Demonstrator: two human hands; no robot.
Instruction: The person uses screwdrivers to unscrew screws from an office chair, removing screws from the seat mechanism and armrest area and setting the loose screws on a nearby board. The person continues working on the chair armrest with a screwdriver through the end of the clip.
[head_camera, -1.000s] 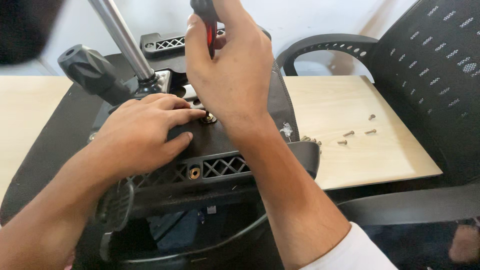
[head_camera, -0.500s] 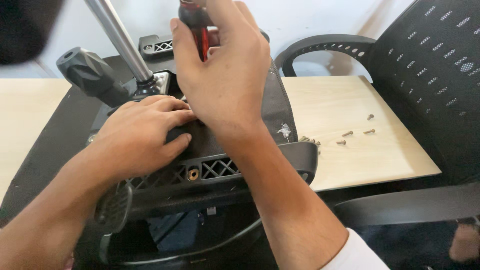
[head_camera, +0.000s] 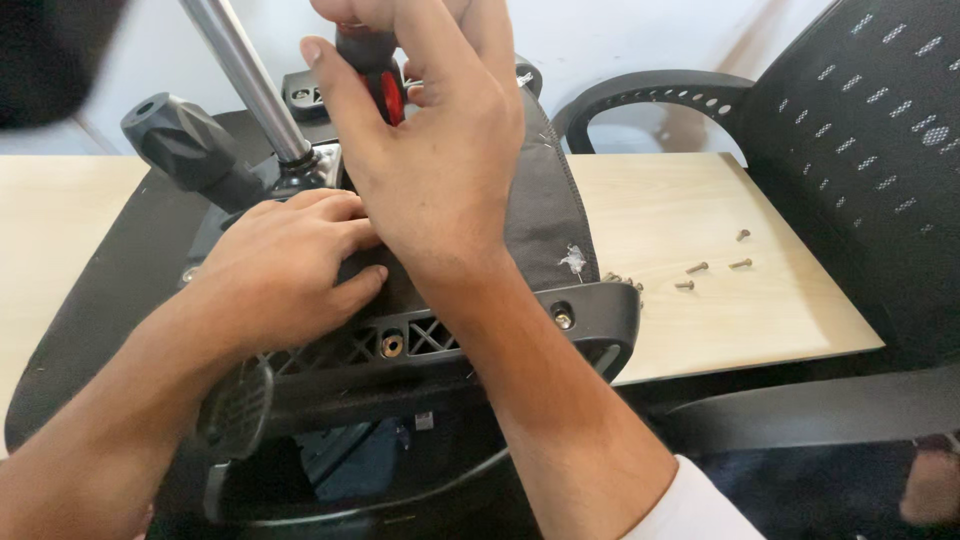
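My right hand is up over the overturned chair seat, fingers wrapped tight on a screwdriver handle, black with a red band, held upright just beside the steel gas-lift column. My left hand lies flat on the black mechanism plate, fingers together and pressed down, gripping nothing; its fingertips touch the right wrist. I cannot see the screwdriver tip, as the hands hide it.

The seat lies across a pale wooden tabletop. The plate's front edge, with a brass-coloured bolt head, hangs over the near edge. A black lever knob sticks up close on the left, so that side is tight. To the right the wood is open, with four loose screws well apart from my hands. A black mesh chair back and curved armrest close off the far right. A small white scrap clings to the seat fabric.
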